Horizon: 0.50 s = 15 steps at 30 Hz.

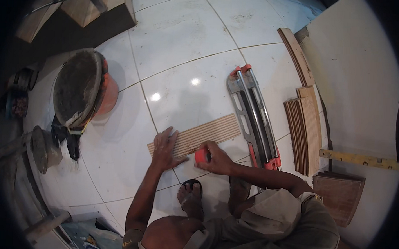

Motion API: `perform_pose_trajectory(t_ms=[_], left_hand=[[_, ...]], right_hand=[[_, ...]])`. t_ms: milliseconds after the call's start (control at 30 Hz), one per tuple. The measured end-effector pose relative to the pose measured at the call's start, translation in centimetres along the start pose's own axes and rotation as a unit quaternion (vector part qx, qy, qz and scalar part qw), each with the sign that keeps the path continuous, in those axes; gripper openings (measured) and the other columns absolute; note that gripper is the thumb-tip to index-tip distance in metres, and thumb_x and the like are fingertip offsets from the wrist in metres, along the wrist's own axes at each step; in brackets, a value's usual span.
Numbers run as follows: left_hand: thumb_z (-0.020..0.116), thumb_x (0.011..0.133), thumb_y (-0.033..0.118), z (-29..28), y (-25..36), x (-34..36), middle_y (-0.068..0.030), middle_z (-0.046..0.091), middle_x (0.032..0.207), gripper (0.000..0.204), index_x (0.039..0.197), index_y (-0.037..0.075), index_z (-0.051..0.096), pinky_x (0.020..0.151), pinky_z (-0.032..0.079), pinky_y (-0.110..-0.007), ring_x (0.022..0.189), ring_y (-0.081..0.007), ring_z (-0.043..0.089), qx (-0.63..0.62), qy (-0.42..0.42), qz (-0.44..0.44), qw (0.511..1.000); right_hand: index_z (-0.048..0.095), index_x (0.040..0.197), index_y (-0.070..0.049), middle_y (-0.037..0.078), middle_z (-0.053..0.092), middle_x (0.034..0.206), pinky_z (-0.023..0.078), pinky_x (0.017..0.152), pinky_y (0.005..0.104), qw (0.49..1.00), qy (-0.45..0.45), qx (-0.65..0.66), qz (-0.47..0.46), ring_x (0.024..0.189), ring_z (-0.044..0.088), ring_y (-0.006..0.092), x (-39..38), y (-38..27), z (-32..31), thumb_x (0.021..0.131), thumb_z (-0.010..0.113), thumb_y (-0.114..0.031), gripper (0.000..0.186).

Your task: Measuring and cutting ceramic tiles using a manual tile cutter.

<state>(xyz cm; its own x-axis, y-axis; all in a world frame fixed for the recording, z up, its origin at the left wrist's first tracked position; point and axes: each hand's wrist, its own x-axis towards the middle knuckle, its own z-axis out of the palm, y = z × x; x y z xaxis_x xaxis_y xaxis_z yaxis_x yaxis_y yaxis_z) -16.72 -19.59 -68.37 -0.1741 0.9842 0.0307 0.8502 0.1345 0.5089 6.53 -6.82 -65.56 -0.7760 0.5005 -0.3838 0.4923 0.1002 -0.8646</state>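
Left hand point(164, 150) open, fingers apart, palm down on the left end of the long narrow beige ridged strip point(210, 130). Strip lies flat on the glossy white tiled floor point(179, 86), slightly slanted, its right end close to the long grey metal tile cutter with twin silver rails and red ends point(252, 113); can't tell if they touch. Small dark scribbled mark point(192, 148) on the strip's near edge, by the right hand point(219, 159). Right hand curled around a small rounded red object point(201, 156) at that edge; exact kind unclear, contact with strip can't be told.

Right side, past cutter: stacked brown ridged strips point(299, 132), stacked flat reddish-brown rectangular pieces point(337, 197), yellow straight bar point(358, 158). Left side: large round dark grey-smeared tub point(77, 87) tilted against an orange-red bucket point(109, 94), smaller grey bucket point(42, 149) nearer. Sandalled foot point(191, 201) below left hand.
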Motion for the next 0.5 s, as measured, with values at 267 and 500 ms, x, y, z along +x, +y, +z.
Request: perform_pose_trajectory(t_ms=[267, 500], left_hand=[[0.061, 0.1, 0.056, 4.0, 6.0, -4.8, -0.0091, 0.057, 0.143, 0.078, 0.156, 0.006, 0.042, 0.104, 0.048, -0.039, 0.125, -0.0228, 0.059, -0.764, 0.005, -0.294, 0.574], [0.05, 0.104, 0.058, 3.4, 6.1, -6.2, -0.0116, 0.062, 0.132, 0.071, 0.15, 0.004, 0.046, 0.096, 0.054, -0.037, 0.111, -0.022, 0.065, -0.782, -0.014, -0.276, 0.559]], right_hand=[[0.05, 0.125, -0.003, 0.014, 0.054, 0.116, 0.055, 0.086, 0.0377, 0.992, 0.007, 0.028, -0.12, 0.099, 0.062, 0.0249, 2.0, -2.9, 2.2, 0.079, 0.092, -0.037, 0.07], [0.05, 0.131, -0.003, 0.016, 0.053, 0.125, 0.056, 0.091, 0.0398, 0.977, -0.069, 0.123, -0.158, 0.11, 0.062, 0.027, 0.6, -3.1, 3.3, 0.084, 0.089, -0.033, 0.068]])
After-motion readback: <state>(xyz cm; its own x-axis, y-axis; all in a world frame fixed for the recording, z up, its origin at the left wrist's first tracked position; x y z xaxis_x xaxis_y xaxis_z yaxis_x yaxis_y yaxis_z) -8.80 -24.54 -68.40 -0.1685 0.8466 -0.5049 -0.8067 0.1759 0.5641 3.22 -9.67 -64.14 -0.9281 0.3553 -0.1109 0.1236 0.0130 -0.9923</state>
